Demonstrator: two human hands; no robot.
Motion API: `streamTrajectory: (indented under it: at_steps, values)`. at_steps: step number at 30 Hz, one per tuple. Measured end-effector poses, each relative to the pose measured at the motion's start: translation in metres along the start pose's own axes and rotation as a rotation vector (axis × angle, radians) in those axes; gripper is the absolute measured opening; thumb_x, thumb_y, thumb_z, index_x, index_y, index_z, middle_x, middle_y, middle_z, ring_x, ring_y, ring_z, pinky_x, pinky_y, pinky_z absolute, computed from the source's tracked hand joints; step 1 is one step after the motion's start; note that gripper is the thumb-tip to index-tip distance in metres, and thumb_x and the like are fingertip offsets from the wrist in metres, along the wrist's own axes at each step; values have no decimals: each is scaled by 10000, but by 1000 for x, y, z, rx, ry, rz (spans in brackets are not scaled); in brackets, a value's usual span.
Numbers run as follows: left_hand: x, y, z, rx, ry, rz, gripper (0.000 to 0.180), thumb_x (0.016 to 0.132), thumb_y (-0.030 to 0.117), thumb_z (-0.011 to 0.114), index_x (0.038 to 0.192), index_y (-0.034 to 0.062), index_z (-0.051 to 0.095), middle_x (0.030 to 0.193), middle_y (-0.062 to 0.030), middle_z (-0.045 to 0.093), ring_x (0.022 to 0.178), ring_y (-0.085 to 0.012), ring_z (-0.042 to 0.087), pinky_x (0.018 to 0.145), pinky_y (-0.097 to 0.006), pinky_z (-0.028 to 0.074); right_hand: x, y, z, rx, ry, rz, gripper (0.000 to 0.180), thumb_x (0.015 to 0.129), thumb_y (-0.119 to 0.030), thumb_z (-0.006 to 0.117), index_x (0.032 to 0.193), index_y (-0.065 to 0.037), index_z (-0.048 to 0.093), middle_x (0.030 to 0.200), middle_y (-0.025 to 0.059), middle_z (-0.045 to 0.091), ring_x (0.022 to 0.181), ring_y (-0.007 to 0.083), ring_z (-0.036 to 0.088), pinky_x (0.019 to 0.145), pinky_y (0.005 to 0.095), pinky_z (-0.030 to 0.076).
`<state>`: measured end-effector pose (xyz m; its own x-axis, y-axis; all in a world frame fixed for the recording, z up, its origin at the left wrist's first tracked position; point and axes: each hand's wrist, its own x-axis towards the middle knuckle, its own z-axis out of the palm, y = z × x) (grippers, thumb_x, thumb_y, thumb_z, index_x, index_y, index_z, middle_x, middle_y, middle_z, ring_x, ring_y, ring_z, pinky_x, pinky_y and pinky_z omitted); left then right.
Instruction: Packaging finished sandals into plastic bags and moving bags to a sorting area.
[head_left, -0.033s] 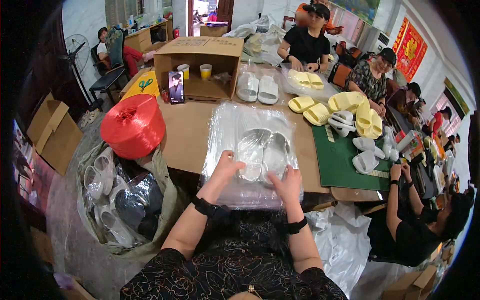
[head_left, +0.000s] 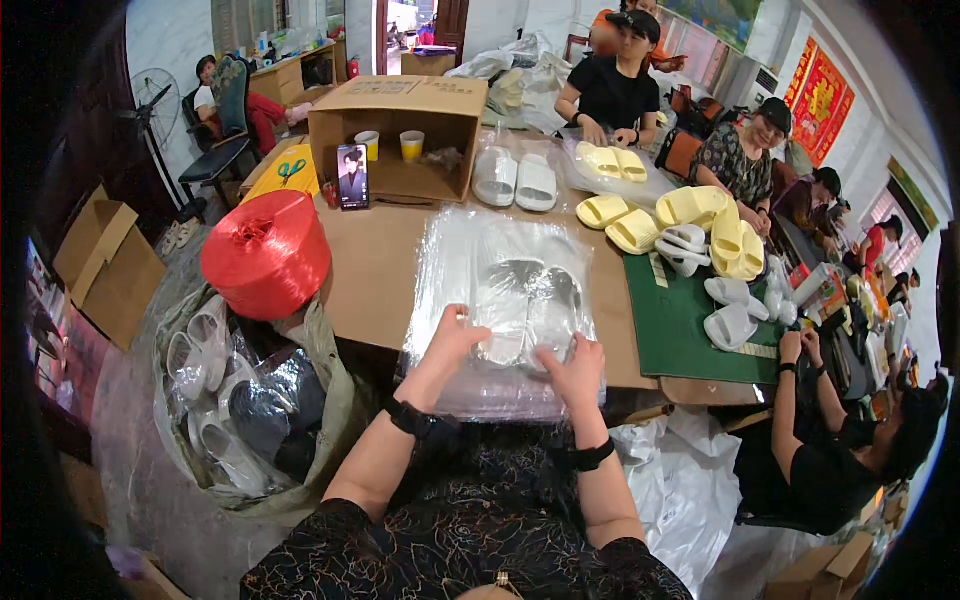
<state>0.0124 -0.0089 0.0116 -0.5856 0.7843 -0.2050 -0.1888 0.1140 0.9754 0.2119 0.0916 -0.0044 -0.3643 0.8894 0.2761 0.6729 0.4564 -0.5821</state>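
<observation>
Nothing has visibly moved: your left hand [head_left: 453, 345], loosely spread, sits at seven o'clock of the plastic-covered slippers [head_left: 512, 315] ahead at twelve, your right hand [head_left: 573, 368], likewise spread, at five, apparently so both sides steady the pair

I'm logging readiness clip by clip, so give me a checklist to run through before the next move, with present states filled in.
1. Pale slippers lying side by side: ok.
2. Clear plastic over the slippers' far ends: ok.
3. Plastic smooth, without wrinkles: not ok, creases show.
4. Left hand and right hand at the slippers' near ends: ok, one on each side.
5. Near opening sealed: cannot tell.
6. Red roll apart from the plastic: ok.
</observation>
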Motion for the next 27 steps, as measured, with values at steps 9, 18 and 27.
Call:
streamTrajectory:
  at_steps: [9,18,27]
  values:
    - [-35,22,1,-423,-363,91,549,779,34,600,1292,-50,425,1132,-116,587,1015,-193,579,884,-321,461,6,-2,-26,1058,33,16,607,674,-177,822,1146,40,509,1140,149,536,1022,241,553,868,330,459]
    - [-63,19,17,-130,-340,395,459,841,22,576,1273,-29,429,1153,-100,570,1050,-168,552,921,-325,443,-15,-37,-21,933,175,-102,515,788,-33,678,1225,55,419,1136,141,539,1023,195,545,881,302,443]
    - [-86,16,10,-601,-253,188,510,880,63,577,1334,0,354,1236,-104,518,1108,-177,519,957,-332,428,-39,-43,-6,980,-87,-112,642,842,-62,612,1359,38,245,1319,166,391,1185,238,430,1008,347,339]
